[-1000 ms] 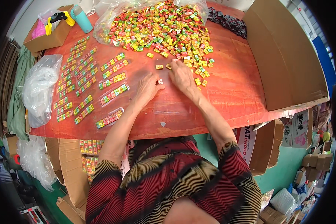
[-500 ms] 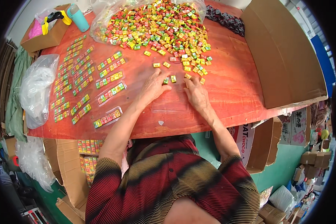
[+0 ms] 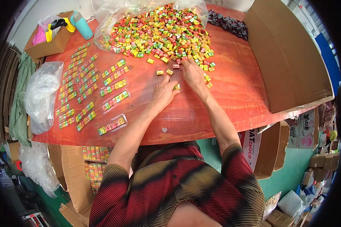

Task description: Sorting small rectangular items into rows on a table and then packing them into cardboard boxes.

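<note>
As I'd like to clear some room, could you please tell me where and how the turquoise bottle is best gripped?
Probably around the middle of the turquoise bottle, coming from its right: its body looks like a plain cylinder, and the cardboard box sits close on its left.

Red table [image 3: 231, 83] with little coloured boxes [image 3: 163, 34], packed rows [image 3: 112, 126], teal bottle [image 3: 82, 26] and dark bundle [image 3: 228, 24], probably cloth.

Small blocks [image 3: 161, 34] — red, yellow, green, reddish tabletop [image 3: 231, 87], teal bottle [image 3: 82, 26], striped shirt [image 3: 174, 181] — red, gold, black
</note>
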A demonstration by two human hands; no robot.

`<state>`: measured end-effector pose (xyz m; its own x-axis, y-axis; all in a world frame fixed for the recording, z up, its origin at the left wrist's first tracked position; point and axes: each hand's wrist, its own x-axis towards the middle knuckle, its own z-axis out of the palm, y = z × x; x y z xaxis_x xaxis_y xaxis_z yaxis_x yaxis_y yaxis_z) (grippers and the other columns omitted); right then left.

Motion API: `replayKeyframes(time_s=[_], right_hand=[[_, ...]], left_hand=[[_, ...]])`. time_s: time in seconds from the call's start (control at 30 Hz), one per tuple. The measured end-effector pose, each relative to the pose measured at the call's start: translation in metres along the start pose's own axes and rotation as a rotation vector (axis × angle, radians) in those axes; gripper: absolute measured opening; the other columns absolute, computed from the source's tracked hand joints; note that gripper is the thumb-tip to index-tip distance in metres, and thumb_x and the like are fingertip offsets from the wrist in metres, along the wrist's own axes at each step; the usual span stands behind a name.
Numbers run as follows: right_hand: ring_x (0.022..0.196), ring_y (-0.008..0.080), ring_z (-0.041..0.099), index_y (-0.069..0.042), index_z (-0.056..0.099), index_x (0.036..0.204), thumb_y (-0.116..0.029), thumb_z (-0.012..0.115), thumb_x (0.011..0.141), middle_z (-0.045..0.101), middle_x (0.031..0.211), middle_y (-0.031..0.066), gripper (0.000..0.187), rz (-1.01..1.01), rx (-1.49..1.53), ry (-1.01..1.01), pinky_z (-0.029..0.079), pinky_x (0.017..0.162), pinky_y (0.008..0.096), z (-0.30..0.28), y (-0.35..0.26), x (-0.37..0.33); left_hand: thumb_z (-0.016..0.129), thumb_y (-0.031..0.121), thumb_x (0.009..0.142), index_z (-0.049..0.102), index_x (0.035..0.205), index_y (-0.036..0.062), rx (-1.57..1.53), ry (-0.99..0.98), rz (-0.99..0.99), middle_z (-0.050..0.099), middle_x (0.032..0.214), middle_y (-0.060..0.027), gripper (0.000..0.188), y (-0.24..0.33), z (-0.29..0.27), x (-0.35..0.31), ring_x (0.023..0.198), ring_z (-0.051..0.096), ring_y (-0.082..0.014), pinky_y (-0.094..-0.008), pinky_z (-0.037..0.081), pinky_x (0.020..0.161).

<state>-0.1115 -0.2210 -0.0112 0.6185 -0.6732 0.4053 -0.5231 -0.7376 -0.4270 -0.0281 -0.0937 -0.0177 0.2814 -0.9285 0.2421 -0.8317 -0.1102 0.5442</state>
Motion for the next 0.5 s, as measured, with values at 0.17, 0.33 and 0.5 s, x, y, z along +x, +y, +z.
replayKeyframes(time_s=[0.17, 0.33, 0.5], right_hand=[[0.087, 0.0301, 0.054, -0.007, 0.059, 0.087, -0.009, 0.050, 0.076, 0.054, 0.090, 0.0131, 0.015, -0.104, -0.068, -0.043, 0.047, 0.066, 0.0400, 0.018, -0.005, 0.020], [0.080, 0.0322, 0.058, -0.001, 0.057, 0.082, -0.007, 0.047, 0.077, 0.056, 0.085, 0.0154, 0.013, -0.155, -0.228, -0.118, 0.049, 0.063, 0.0399, 0.020, 0.000, 0.023], [0.067, 0.0313, 0.061, -0.001, 0.056, 0.079, -0.003, 0.049, 0.073, 0.057, 0.081, 0.0164, 0.010, -0.184, -0.196, -0.122, 0.050, 0.055, 0.0385, 0.002, -0.007, -0.008]], left_hand=[[0.067, 0.013, 0.069, 0.059, 0.094, 0.0062, -0.024, 0.006, 0.003, 0.046, 0.090, -0.0138, 0.027, -0.001, -0.001, -0.001, 0.080, 0.054, -0.0343, -0.0424, 0.044, 0.067], [0.065, 0.013, 0.071, 0.058, 0.092, 0.0056, -0.031, -0.017, -0.039, 0.047, 0.089, -0.0136, 0.024, -0.004, -0.008, -0.002, 0.080, 0.054, -0.0337, -0.0423, 0.045, 0.067], [0.067, 0.012, 0.068, 0.059, 0.088, 0.0056, -0.026, 0.034, -0.034, 0.048, 0.090, -0.0144, 0.023, -0.012, -0.011, -0.006, 0.081, 0.055, -0.0337, -0.0424, 0.045, 0.068]])
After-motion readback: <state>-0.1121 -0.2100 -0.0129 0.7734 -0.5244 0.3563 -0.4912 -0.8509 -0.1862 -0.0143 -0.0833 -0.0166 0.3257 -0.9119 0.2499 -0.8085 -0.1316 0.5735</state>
